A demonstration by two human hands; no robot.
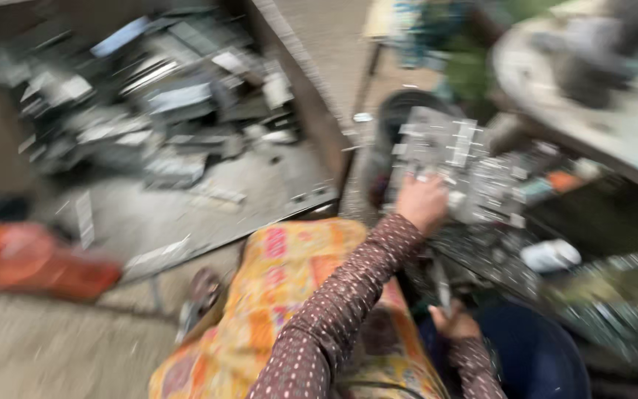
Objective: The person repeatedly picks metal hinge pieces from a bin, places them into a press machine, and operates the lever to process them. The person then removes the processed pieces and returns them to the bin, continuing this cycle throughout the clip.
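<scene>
- Broadly, the whole view is motion-blurred; fine detail cannot be read anywhere.
- Large flat tray [260,199] of grey metal, upper left, tilted toward the viewer: a heap of grey and silver scrap pieces [149,89] lies in its far half, the near half mostly bare sheet.
- Orange-and-yellow patterned cloth [289,295] covers the person's lap, bottom centre, just below the tray's near edge.
- Dark blue tub [540,362], bottom right, round rim partly in view, beside the lap.
- Red-orange object [38,258] on the floor at far left; shape too blurred to tell.
- Cluster of small silver metal parts [459,162], centre right: pale, angular, stamped-looking pieces massed together, with more scattered on the dark surface below and to the right of it.
- White lump [551,255], right of the cluster, resting among the scattered parts.
- Left hand [422,201]: arm in a brown dotted sleeve stretched forward across the lap, back of hand up, fingers curled against the lower left edge of the cluster; touching it, but I cannot tell if the grip is closed.
- Right hand [455,324]: low, near the tub rim, fingers folded round a thin grey metal piece [441,284] that stands up from the fist.
</scene>
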